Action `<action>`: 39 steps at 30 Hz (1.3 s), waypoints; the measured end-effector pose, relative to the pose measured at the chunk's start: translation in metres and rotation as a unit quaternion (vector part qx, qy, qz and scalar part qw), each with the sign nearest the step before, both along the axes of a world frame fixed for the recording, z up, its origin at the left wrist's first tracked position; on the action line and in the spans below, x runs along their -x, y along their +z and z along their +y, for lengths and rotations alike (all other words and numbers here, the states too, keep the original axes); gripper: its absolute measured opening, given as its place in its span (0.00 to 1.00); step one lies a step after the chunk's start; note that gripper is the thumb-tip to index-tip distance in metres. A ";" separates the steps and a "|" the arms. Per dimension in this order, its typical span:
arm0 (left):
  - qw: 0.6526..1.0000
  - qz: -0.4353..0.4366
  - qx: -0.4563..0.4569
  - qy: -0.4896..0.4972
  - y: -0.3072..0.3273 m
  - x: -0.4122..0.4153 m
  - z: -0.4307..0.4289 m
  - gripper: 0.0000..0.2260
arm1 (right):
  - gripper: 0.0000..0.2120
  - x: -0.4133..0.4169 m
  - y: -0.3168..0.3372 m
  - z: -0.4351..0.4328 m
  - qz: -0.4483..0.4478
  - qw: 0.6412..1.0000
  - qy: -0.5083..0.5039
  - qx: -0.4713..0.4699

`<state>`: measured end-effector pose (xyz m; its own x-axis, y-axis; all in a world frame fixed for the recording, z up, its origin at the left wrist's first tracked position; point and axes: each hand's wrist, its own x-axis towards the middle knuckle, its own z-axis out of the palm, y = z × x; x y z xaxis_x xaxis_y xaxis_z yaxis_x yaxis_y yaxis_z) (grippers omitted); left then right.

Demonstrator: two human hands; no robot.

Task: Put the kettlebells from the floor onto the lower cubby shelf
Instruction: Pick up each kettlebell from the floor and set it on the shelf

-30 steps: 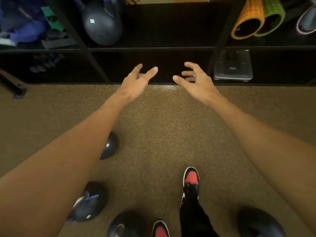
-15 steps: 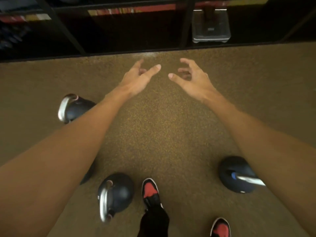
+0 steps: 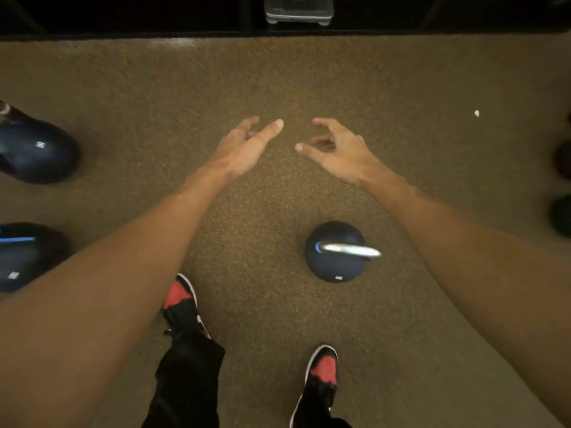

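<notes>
Scanning from the left edge, I log two dark kettlebells on the brown speckled floor (image 3: pixel 278 72): the far-left kettlebell (image 3: pixel 34 148) lies cut off by the frame, and the near-left kettlebell (image 3: pixel 21 256), with a blue stripe, sits nearer to me, partly behind the left forearm. Neither is touched.

Left hand (image 3: pixel 244 146) is extended over bare floor, its grip open, fingers straight and loosely spread, holding nothing. Below it I note the left shoe (image 3: pixel 180 299), black and red, with a black trouser leg (image 3: pixel 185 381).

Right hand (image 3: pixel 338 151) hangs just beside the left one, apart from it, its grip open with fingers curled, also empty.

Nearer than that hand, the centre kettlebell (image 3: pixel 335 254) stands upright on the floor, silver handle uppermost with a blue band at its left end, just left of the right forearm; contact cannot be confirmed. The right shoe (image 3: pixel 321 373) is nearer still.

Along the far edge runs the dark cubby shelf (image 3: pixel 154 17); a grey flat item (image 3: pixel 298 9) sits in it, unidentifiable. At the right edge, two dark rounded objects (image 3: pixel 562 186) are too cropped to identify.
</notes>
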<state>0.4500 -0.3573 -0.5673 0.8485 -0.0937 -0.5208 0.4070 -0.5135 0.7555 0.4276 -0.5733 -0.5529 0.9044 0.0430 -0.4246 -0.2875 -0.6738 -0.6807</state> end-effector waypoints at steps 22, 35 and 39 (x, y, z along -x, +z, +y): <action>0.980 0.109 -0.079 -0.144 -0.192 0.148 -0.143 0.21 | 0.25 0.135 -0.208 -0.095 0.161 0.947 0.133 0.245; 0.982 0.098 -0.041 -0.153 -0.201 0.136 -0.125 0.14 | 0.21 0.128 -0.204 -0.071 0.164 0.925 0.106 0.327; 0.983 0.104 -0.029 -0.147 -0.190 0.120 -0.111 0.12 | 0.22 0.121 -0.183 -0.059 0.155 0.928 0.080 0.328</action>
<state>0.3296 -0.4683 -0.7572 0.6635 -0.2842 -0.6922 0.3780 -0.6710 0.6378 0.3068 -0.6324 -0.7362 0.7381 -0.1947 -0.6460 -0.2623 -0.9650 -0.0088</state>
